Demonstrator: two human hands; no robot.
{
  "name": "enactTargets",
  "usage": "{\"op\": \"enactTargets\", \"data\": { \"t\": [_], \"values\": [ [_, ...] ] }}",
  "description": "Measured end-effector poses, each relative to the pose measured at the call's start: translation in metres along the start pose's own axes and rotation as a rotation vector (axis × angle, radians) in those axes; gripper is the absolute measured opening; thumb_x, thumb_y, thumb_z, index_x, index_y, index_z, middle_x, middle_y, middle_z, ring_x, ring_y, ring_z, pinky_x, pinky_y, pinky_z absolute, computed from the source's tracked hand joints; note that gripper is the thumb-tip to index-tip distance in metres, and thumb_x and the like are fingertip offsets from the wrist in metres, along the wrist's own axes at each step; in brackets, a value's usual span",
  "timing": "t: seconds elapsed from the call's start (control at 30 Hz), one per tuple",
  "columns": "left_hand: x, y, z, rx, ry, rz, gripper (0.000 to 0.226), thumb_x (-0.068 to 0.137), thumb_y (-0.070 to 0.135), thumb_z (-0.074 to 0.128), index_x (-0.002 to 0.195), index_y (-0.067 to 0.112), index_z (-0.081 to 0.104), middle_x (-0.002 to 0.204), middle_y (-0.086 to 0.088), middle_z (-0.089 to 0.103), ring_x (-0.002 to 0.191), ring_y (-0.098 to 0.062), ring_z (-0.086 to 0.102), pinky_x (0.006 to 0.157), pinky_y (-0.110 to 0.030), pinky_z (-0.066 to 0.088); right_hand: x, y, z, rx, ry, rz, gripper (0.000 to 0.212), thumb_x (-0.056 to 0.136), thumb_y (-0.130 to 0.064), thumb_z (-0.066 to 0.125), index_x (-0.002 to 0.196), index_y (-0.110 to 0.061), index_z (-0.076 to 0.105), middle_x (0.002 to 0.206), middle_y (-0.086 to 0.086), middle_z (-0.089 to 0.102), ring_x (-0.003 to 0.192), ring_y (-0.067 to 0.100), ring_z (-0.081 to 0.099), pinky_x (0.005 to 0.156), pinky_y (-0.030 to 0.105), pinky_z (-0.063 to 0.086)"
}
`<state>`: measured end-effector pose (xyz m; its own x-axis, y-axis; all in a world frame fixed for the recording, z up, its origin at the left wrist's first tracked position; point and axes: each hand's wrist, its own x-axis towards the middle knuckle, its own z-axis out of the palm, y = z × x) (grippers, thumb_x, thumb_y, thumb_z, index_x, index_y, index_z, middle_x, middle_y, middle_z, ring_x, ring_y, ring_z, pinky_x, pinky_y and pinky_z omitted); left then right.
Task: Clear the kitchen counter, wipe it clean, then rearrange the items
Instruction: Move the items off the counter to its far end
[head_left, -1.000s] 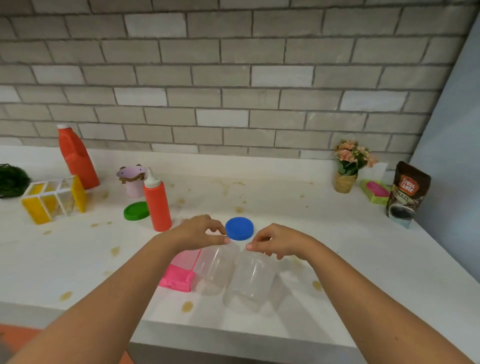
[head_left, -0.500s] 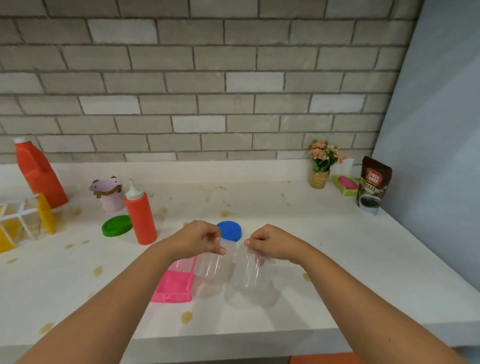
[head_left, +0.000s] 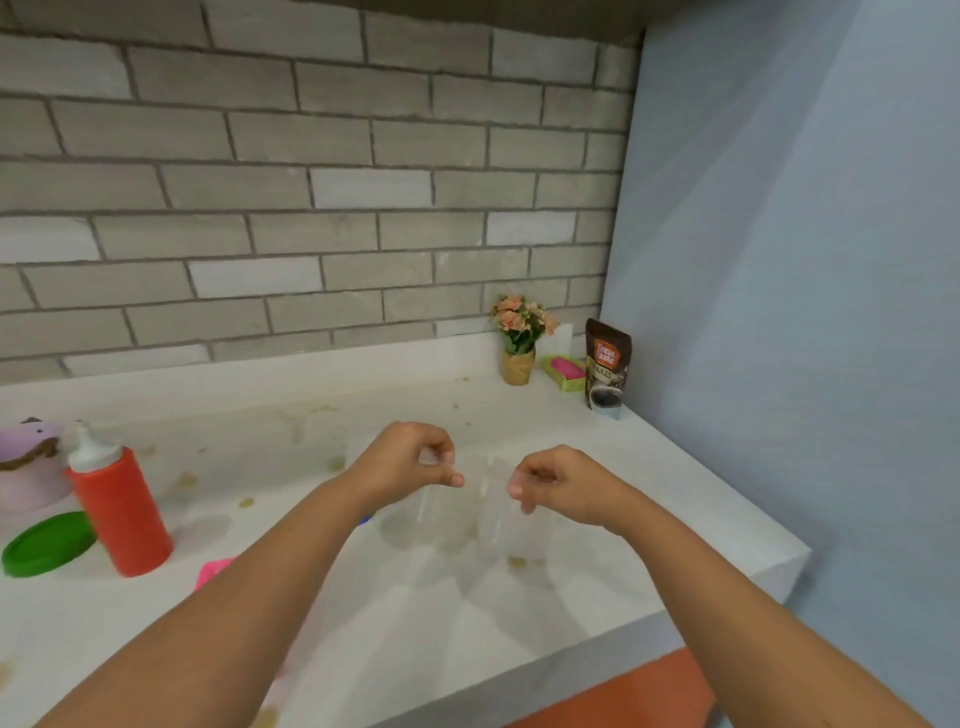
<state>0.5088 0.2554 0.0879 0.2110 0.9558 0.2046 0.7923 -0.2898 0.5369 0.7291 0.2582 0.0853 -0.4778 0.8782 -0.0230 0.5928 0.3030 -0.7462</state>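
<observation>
Two clear plastic jars hang side by side just above the stained white counter (head_left: 649, 499). My left hand (head_left: 410, 460) pinches the rim of the left clear jar (head_left: 441, 519). My right hand (head_left: 561, 486) pinches the rim of the right clear jar (head_left: 498, 525). Both jars are blurred and nearly see-through. A red squeeze bottle (head_left: 119, 509) stands at the left, with a green lid (head_left: 47, 543) lying flat beside it.
A lilac pot (head_left: 28, 462) sits at the far left. A flower pot (head_left: 519, 340), a green tray with a pink thing (head_left: 563, 370) and a brown coffee pouch (head_left: 607, 370) stand in the back right corner by the blue wall. A pink container (head_left: 215, 570) peeks out by my left forearm.
Both hands have lifted the clear jars off the counter and carried them to the right. The view has swung right, and the blue lid is now almost hidden behind my left forearm.
</observation>
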Motion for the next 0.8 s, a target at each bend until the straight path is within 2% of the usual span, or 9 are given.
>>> {"op": "enactTargets", "data": {
  "t": [0.1,0.27,0.37,0.47,0.5,0.6,0.67,0.73,0.8],
  "values": [
    [0.025,0.022,0.024,0.002,0.003,0.075,0.024,0.069,0.029,0.08,0.081,0.013,0.067,0.08,0.008,0.061,0.079,-0.007,0.055,0.07,-0.008,0.036,-0.013,0.023,-0.022,-0.026,0.116,0.007,0.008,0.09,-0.018,0.06,0.085,-0.014,0.065,0.075,0.0,0.066,0.072,0.009,0.06,0.07,0.012,0.045],
    [0.076,0.06,0.071,0.067,0.03,0.127,0.033,0.076,0.033,0.073,0.102,0.014,0.067,0.107,0.0,0.064,0.103,-0.018,0.055,0.095,-0.027,0.034,-0.023,0.067,-0.058,-0.156,0.331,0.05,0.009,0.089,-0.018,0.061,0.083,-0.015,0.067,0.073,-0.004,0.065,0.078,0.013,0.06,0.072,0.017,0.043],
    [0.104,0.08,0.1,0.064,0.089,0.123,0.035,0.082,0.027,0.067,0.115,0.018,0.063,0.123,-0.001,0.055,0.116,-0.018,0.048,0.1,-0.025,0.032,-0.024,0.095,-0.077,-0.234,0.464,0.093,0.012,0.089,-0.021,0.06,0.086,-0.013,0.068,0.08,-0.002,0.067,0.079,0.014,0.058,0.073,0.025,0.043],
    [0.122,0.099,0.132,-0.03,0.151,0.056,0.038,0.089,0.024,0.06,0.126,0.016,0.055,0.13,-0.003,0.045,0.121,-0.018,0.044,0.101,-0.02,0.03,-0.026,0.128,-0.092,-0.294,0.614,0.151,0.013,0.089,-0.02,0.06,0.087,-0.01,0.069,0.089,0.002,0.071,0.082,0.018,0.06,0.073,0.024,0.04],
    [0.128,0.105,0.143,-0.082,0.142,0.018,0.039,0.09,0.024,0.057,0.128,0.014,0.052,0.131,-0.004,0.042,0.121,-0.019,0.045,0.101,-0.019,0.031,-0.027,0.139,-0.097,-0.333,0.656,0.168,0.013,0.089,-0.019,0.06,0.086,-0.009,0.068,0.088,0.003,0.071,0.084,0.021,0.061,0.077,0.025,0.04],
    [0.141,0.127,0.178,-0.22,0.049,-0.122,0.04,0.094,0.026,0.051,0.131,0.011,0.048,0.135,-0.008,0.038,0.119,-0.023,0.049,0.1,-0.023,0.034,-0.031,0.167,-0.109,-0.464,0.719,0.22,0.017,0.091,-0.019,0.056,0.077,-0.012,0.061,0.078,0.003,0.068,0.084,0.026,0.062,0.105,0.035,0.029],
    [0.149,0.139,0.198,-0.283,-0.037,-0.184,0.043,0.095,0.029,0.047,0.134,0.011,0.045,0.137,-0.011,0.039,0.119,-0.024,0.05,0.1,-0.025,0.035,-0.033,0.179,-0.114,-0.539,0.706,0.267,0.02,0.092,-0.021,0.054,0.072,-0.018,0.051,0.069,-0.001,0.06,0.082,0.026,0.062,0.11,0.038,0.022],
    [0.153,0.151,0.215,-0.343,-0.116,-0.204,0.045,0.097,0.032,0.042,0.138,0.013,0.039,0.142,-0.01,0.037,0.124,-0.022,0.047,0.102,-0.025,0.032,-0.032,0.189,-0.114,-0.609,0.735,0.281,0.024,0.083,-0.019,0.067,0.065,-0.02,0.051,0.058,-0.004,0.055,0.066,0.024,0.063,0.102,0.046,0.035],
    [0.156,0.161,0.227,-0.387,-0.157,-0.2,0.047,0.099,0.032,0.038,0.141,0.014,0.035,0.146,-0.007,0.034,0.13,-0.02,0.042,0.105,-0.024,0.028,-0.032,0.197,-0.114,-0.708,0.777,0.244,0.035,0.058,-0.018,0.087,0.051,-0.02,0.053,0.042,-0.004,0.051,0.043,0.017,0.056,0.077,0.047,0.051]
  ]
}}
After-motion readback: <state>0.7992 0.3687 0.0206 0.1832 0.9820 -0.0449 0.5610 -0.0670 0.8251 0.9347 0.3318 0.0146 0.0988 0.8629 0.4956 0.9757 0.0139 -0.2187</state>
